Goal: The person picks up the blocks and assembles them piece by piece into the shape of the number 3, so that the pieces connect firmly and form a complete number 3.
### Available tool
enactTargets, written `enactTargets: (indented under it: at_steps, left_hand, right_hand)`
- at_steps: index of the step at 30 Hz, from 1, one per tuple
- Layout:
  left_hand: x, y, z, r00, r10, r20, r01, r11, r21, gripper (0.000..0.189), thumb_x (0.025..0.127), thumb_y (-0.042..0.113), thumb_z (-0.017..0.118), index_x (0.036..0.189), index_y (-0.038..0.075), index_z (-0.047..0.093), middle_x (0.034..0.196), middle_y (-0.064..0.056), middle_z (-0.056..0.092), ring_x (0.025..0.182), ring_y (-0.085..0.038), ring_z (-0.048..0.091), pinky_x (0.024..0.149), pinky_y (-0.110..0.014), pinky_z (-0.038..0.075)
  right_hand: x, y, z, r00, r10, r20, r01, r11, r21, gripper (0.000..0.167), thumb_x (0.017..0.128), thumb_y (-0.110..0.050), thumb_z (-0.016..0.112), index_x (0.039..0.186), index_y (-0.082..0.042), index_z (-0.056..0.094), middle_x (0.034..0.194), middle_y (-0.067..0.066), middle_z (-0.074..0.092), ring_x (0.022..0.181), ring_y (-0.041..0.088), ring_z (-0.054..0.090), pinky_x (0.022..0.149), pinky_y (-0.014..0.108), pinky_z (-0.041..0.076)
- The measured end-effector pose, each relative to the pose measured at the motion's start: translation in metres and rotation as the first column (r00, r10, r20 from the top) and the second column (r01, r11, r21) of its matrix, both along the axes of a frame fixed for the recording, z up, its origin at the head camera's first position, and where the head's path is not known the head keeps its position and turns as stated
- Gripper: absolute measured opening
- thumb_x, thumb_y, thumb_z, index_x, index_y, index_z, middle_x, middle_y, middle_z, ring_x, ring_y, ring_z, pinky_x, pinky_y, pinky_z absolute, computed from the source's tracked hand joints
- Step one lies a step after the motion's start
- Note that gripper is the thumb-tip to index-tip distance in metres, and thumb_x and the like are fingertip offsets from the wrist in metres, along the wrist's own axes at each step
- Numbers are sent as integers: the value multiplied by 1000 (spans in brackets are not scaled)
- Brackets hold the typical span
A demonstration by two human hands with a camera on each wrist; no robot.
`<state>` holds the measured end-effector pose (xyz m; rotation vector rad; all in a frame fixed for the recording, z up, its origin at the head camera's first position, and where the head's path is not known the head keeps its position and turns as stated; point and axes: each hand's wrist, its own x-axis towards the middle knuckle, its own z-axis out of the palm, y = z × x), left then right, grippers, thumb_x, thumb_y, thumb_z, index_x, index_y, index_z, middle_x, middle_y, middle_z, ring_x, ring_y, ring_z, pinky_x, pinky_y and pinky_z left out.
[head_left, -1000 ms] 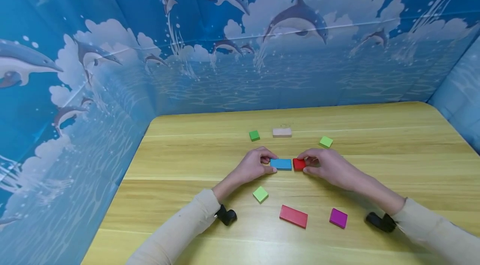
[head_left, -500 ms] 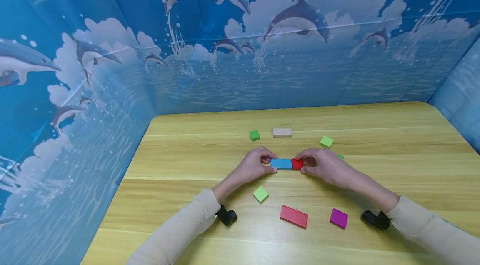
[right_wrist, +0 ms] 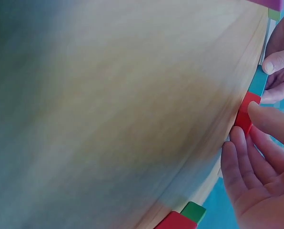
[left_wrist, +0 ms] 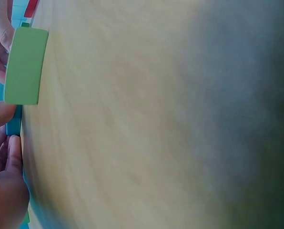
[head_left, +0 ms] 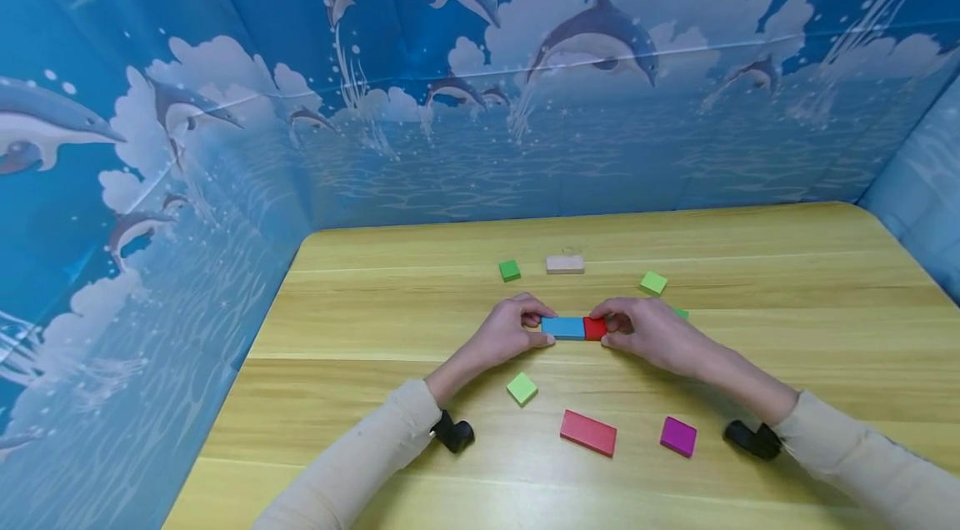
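Fingers of left hand pinch blue block; right hand pinches red block, touching blue block's right end.

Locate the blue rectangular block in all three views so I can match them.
Head: the blue rectangular block lies below and right of picture centre.
Left wrist: at the left edge, about mid-height.
Right wrist: near the right edge, above mid-height.
Shared landmark: the left hand, pinching it.
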<state>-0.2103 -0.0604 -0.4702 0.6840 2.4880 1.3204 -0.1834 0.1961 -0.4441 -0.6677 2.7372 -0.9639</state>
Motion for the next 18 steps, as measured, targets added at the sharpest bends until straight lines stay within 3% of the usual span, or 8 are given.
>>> enactTargets:
  at_steps: [5,15,18]
  left_hand:
    - [0,0,0,1000,-1,2,1,1000,-4,29,83,10,80,111,7,72,101,4,59,88,-9,53,79,-19,49]
    - [-1,-1,-1,1000,-6,-2,6,1000,4,29,83,10,80,111,7,72,100,3,59,87,-9,53,80,-19,49]
    - [-1,-1,-2,1000,-12,-3,12,1000,1,29,83,11,80,111,7,72,100,3,59,87,-9,52,79,-20,49]
  right_hand:
    - [1,-1,0,1000,5,8,-5,1000,3,42,84,-9,78,124,-6,65,97,-2,66,85,14,61,74,33,52]
    - [12,8,12,1000,-10,18,10,1000,-4,47,87,-11,76,132,-10,61,124,7,62,105,24,60,87,45,53]
    - [15,13,16,1000,-11,16,12,1000,-10,47,87,-12,76,132,-10,61,125,7,62,106,25,61,87,46,53]
